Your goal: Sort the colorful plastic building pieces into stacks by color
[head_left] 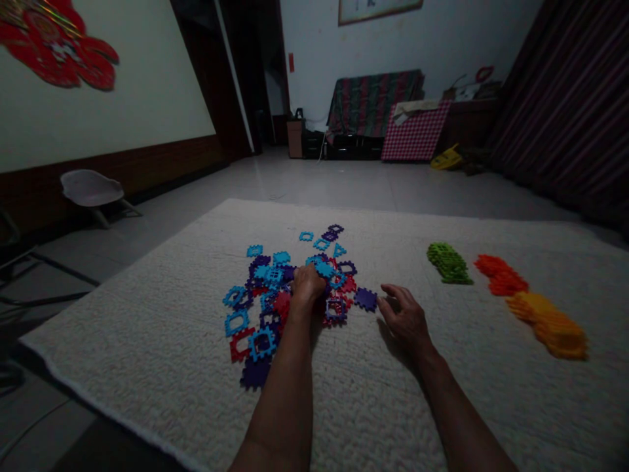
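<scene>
A loose heap of blue, purple and red interlocking foam tiles [268, 298] lies on a cream rug [171, 314]. My left hand [307, 285] is curled down into the middle of the heap, fingers closed on tiles; which one it grips is hidden. My right hand [405, 314] rests on the rug to the right, fingers apart and slightly bent, its fingertips just beside a lone purple tile [366, 299]. It holds nothing.
Sorted rows lie at the right on the rug: green tiles [448, 263], orange-red tiles [500, 275], yellow-orange tiles [553, 324]. A small pale chair [91, 189] stands at the left wall. A covered sofa [373, 105] and checked board [417, 134] are far back.
</scene>
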Tool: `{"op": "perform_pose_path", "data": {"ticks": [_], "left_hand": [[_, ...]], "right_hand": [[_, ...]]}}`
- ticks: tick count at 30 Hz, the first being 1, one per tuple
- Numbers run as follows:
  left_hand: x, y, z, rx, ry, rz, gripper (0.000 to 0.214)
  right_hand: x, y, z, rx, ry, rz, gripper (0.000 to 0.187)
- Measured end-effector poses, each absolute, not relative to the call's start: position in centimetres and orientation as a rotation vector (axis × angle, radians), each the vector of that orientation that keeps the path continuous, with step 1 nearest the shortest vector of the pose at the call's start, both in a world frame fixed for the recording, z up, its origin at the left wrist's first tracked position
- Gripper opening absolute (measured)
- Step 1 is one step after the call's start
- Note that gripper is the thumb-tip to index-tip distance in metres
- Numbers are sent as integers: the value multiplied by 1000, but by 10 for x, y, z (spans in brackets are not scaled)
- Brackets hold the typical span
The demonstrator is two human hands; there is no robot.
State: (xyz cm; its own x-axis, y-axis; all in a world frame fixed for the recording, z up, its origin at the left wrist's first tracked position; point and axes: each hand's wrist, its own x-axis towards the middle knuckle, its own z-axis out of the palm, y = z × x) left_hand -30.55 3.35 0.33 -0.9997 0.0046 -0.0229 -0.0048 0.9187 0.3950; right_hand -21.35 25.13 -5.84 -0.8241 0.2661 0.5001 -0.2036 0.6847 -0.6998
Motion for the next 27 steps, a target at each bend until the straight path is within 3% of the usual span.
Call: {"op": "perform_pose_path", "data": {"ticks": [7,17,27], "left_hand": [[-306,38,0,93,3087,506,35],[-310,32,20,-97,3149,663,48],[-297,90,5,282,2815,1402,31]], "right_hand": [[-212,249,-56,-63,-2329,1076,35],[-211,248,-53,-66,-2331,1083,35],[-210,247,-50,-167,-2237,1101,36]]}}
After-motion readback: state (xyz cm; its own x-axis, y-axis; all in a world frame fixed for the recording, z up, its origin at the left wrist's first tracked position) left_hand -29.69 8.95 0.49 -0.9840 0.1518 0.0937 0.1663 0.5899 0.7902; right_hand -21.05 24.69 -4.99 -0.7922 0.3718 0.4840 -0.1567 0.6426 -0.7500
